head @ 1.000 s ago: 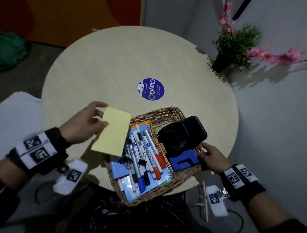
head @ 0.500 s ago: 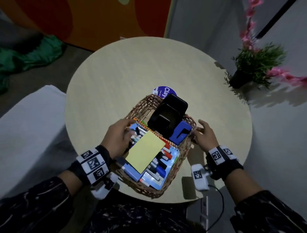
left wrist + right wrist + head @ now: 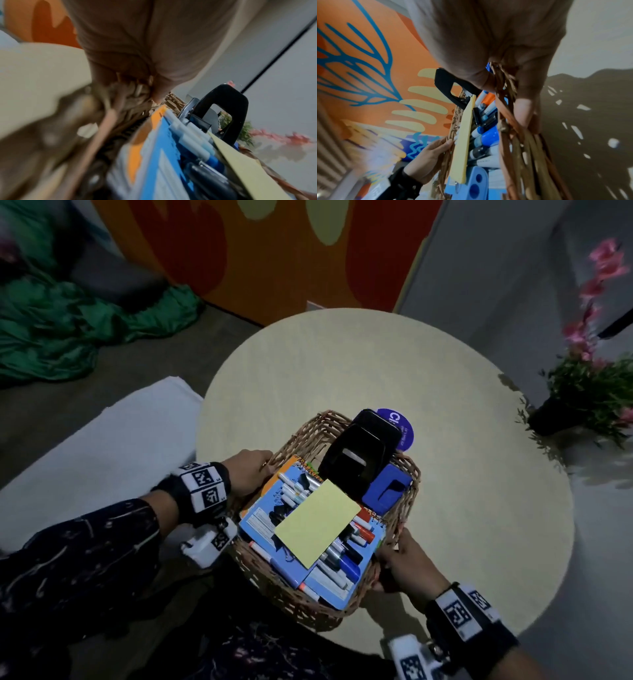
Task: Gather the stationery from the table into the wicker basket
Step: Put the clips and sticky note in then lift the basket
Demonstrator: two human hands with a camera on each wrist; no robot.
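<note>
Nearest you, your right hand point(image 3: 402, 563) and left hand point(image 3: 249, 472) curl round opposite rims of the wicker basket point(image 3: 318, 433), probably to lift it; inside lie markers point(image 3: 337, 563), yellow notepad point(image 3: 317, 522) and, farther, black hole punch point(image 3: 356, 463).

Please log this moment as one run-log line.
stage: stationery in basket | yellow pad on markers | left hand: grips rim | right hand: grips rim | table: sticker only

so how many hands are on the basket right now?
2. The left hand grips the wicker basket at its far-left rim; the right hand grips the near-right rim.
</note>
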